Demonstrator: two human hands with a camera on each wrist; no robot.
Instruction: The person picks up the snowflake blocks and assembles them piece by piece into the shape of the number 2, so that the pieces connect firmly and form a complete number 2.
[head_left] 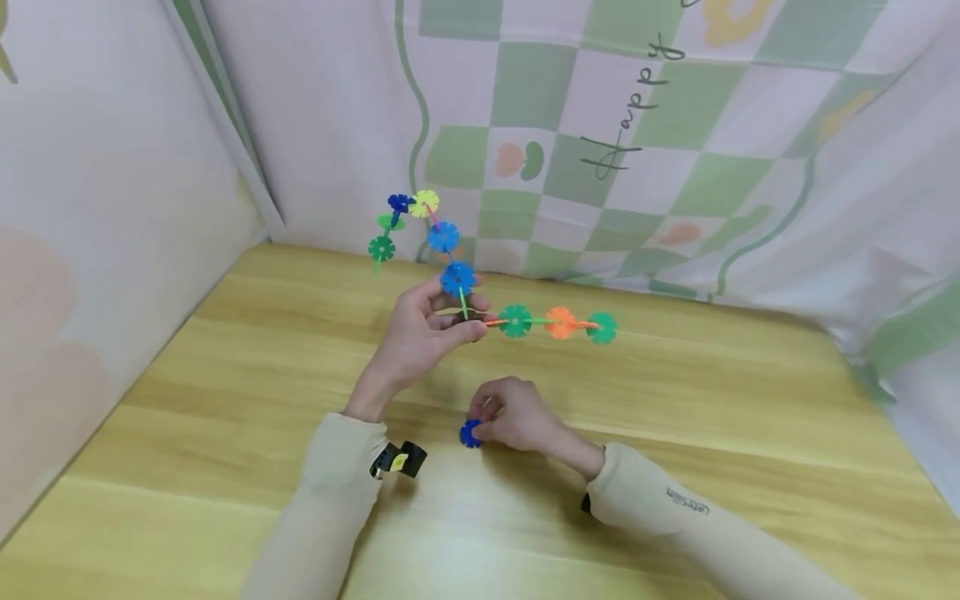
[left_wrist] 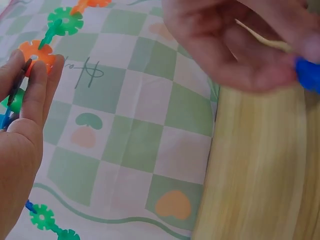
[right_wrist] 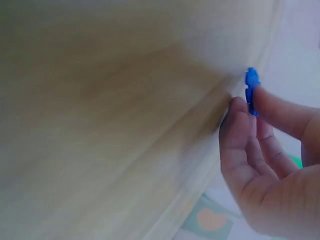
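A bent chain of interlocking snowflake discs (head_left: 515, 321) is held up over the table by my left hand (head_left: 420, 329). Thumb and fingers pinch it at a dark disc (left_wrist: 19, 80) near the bend. From there one arm, with blue, yellow and green discs, rises and hooks over to the left; the other, green and orange, runs out to the right. Lower and nearer, my right hand (head_left: 522, 414) pinches a single dark blue snowflake disc (head_left: 470, 433) between thumb and fingers. In the right wrist view this blue disc (right_wrist: 252, 91) appears nearly edge-on, apart from the chain.
Both hands are above a wooden table (head_left: 247, 400). Behind its far edge hangs a curtain (head_left: 600, 125) with green and white checks; a pale wall (head_left: 112, 233) stands at the left. A black wrist strap (head_left: 397, 459) shows at the left cuff.
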